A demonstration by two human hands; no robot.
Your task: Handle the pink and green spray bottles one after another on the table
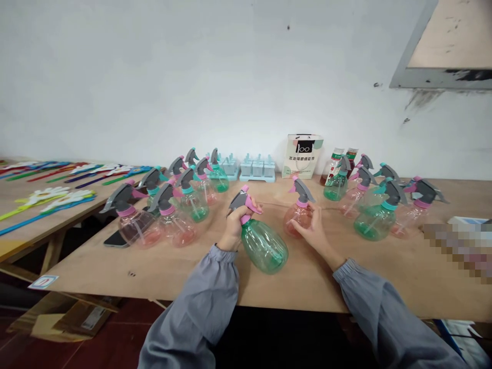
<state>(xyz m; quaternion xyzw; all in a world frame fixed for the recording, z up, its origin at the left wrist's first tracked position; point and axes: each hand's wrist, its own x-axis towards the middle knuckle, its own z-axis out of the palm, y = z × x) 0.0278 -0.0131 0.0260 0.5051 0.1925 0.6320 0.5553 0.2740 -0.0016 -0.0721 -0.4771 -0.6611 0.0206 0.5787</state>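
My left hand is closed around the pink-and-grey spray head of a green spray bottle, which tilts with its round base toward the right. Against the right side of a pink spray bottle my right hand has its fingers and thumb curled round the body. That pink bottle is upright on the wooden table, its grey trigger head pointing up and left. Both bottles are clear plastic and each has a tube inside.
Several pink and green spray bottles stand to the left, and another group to the right. Behind are pale blue ice-pop molds, a paper bag and bottles with red caps or labels. A phone lies at left; colourful hand-shaped clappers cover a neighbouring table.
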